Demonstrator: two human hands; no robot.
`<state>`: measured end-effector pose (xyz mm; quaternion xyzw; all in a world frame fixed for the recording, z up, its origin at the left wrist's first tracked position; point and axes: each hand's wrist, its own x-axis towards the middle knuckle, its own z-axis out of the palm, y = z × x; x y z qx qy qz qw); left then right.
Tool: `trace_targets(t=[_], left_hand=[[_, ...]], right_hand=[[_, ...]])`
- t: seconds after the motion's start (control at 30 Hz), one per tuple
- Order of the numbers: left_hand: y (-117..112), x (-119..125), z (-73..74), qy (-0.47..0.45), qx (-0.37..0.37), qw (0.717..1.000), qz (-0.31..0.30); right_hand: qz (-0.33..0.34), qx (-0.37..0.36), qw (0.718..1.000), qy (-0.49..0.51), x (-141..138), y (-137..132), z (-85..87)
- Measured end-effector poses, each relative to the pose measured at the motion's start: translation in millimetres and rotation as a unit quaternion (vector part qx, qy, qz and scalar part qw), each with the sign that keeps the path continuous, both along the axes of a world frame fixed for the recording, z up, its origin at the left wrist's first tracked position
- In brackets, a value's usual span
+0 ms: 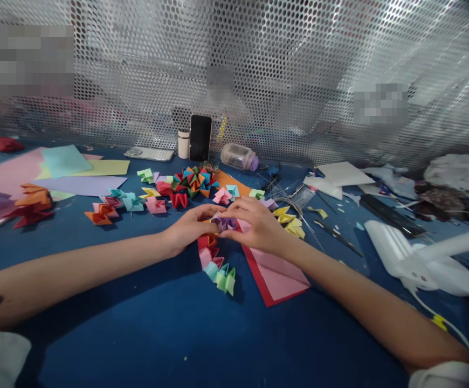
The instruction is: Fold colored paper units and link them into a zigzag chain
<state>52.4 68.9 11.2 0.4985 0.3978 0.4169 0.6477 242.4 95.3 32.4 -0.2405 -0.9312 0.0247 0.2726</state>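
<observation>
Both of my hands meet at the middle of the blue table. My left hand (193,227) is closed on the upper end of a chain of folded paper pieces (212,258). From there the chain curves down through red, pink and light blue to pale green at its free end. A purple folded paper piece (226,223) sits at the top of the chain, pinched between the thumb and fingers of my right hand (256,223). Fingers partly hide where the purple piece meets the orange one. Pink and red paper sheets (278,272) lie under my right wrist.
Loose folded pieces (129,200) and a multicoloured origami cluster (196,181) lie behind my hands. A phone (200,138) stands upright beside a lying jar (238,156). Coloured sheets (83,185) are at left; wires (287,194), a white lamp (420,264) and scraps at right. Perforated metal (259,64) closes the back.
</observation>
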Motion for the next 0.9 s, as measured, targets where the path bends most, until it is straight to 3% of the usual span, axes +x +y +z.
trace_targets(t=[0.23,0.9], left_hand=[[-1.5,1.2,-0.5,-0.012,-0.012,1.0,0.007],[-8.1,3.7,4.2,0.002,0.0,1.0,-0.016]], right_hand=[[0.008,-0.048,0.999,0.022,-3.0,-5.2,4.3],[-0.097,-0.156,0.975,0.128,-13.7,-26.1,5.8]])
